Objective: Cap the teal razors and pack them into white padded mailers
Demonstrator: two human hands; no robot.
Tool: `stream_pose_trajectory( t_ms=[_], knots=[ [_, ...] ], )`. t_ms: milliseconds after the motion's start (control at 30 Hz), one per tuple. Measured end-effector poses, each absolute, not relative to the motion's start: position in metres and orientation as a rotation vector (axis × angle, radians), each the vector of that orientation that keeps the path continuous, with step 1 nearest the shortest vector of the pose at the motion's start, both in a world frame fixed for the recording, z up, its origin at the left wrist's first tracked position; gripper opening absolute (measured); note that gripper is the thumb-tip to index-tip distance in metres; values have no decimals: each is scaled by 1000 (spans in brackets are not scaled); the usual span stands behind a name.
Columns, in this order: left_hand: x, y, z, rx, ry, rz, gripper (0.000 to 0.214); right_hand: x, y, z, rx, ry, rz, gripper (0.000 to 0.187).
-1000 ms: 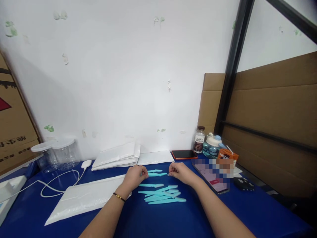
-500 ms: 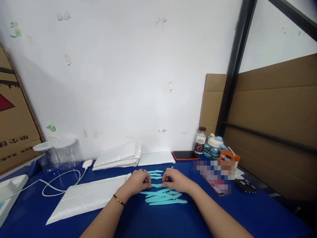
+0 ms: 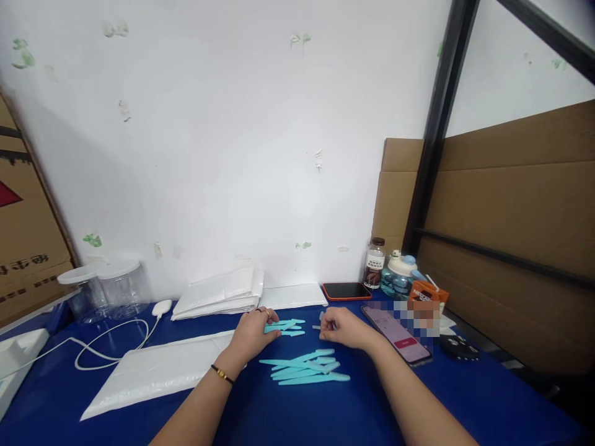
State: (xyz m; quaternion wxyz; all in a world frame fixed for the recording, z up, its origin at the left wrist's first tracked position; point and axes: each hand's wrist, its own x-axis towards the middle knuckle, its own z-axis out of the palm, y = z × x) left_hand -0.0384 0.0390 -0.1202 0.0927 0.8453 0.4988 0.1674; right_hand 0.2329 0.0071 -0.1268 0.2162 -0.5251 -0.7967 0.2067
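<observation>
On the blue table (image 3: 288, 415) lies a loose pile of several thin turquoise plastic strips (image 3: 304, 367). Just beyond it, a few more turquoise strips (image 3: 290, 326) lie side by side. My left hand (image 3: 253, 334), with a ring and a dark bracelet, has its fingers curled over the left ends of those far strips. My right hand (image 3: 341, 327) is closed in a pinch on a small pale piece (image 3: 321, 317) that I cannot make out, to the right of the far strips.
A flat white padded bag (image 3: 158, 370) lies left of my hands, a stack of white bags (image 3: 218, 293) at the wall. Clear jars (image 3: 109, 288), a white cable (image 3: 106, 347), two phones (image 3: 346, 290) (image 3: 397, 334), a bottle (image 3: 373, 263) and cardboard (image 3: 511, 204) surround the spot.
My hands came together over the middle strip half a second ago, then moved apart again. One more strip now lies with the far group and the gap above the pile is bare.
</observation>
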Motion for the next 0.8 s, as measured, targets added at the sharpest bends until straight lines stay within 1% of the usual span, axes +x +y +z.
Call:
stream_pose_trajectory(
  t_ms=[100,200,267,367,500,633,800],
  knots=[
    [-32,30,-120,2478,1317,430,24,226,3,-128,-1378,-2347,722,17],
    [-26,24,-122,2450,1208,379,27,220,1,-130,-1373,-2371,773,10],
    [-23,23,-125,2440,1162,357,26,218,1,-132,-1368,-2356,750,10],
    [-20,25,-131,2437,1161,317,21,216,1,-134,-1385,-2342,718,19],
    [-19,26,-137,2399,1184,271,20,215,1,-136,-1432,-2355,817,12],
    [-16,23,-134,2405,1168,256,21,212,-1,-134,-1424,-2352,729,9],
    [-19,25,-121,2605,1272,348,17,220,3,-131,-1422,-2199,759,6]
  ],
)
